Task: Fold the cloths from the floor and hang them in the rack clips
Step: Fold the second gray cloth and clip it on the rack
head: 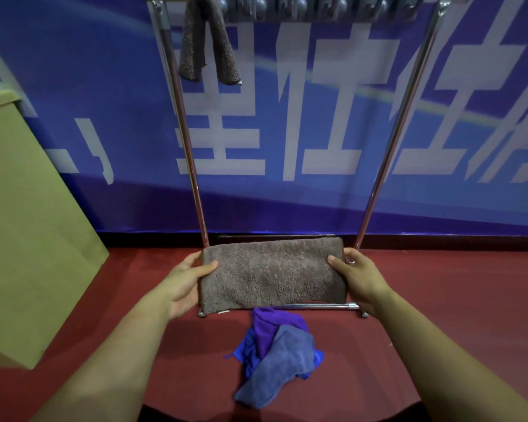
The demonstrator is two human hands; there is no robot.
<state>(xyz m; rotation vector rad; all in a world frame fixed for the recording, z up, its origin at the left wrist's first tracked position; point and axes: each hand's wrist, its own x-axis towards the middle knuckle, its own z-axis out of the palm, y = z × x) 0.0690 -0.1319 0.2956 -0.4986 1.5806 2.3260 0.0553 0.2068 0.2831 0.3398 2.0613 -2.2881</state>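
Note:
A brown terry cloth (272, 274), folded into a long rectangle, is held flat in front of me. My left hand (186, 281) grips its left end and my right hand (358, 277) grips its right end, thumbs on top. On the red floor below lies a heap of cloths: a purple one (272, 327), a grey-blue one (281, 363) and a bright blue one underneath. Another brown cloth (205, 41) hangs from the row of grey clips (317, 9) at the top of the metal rack (406, 95).
The rack's two chrome posts stand against a blue banner wall with white characters; its base bar (320, 306) lies on the floor just behind the heap. A large cardboard box (28, 223) stands at the left.

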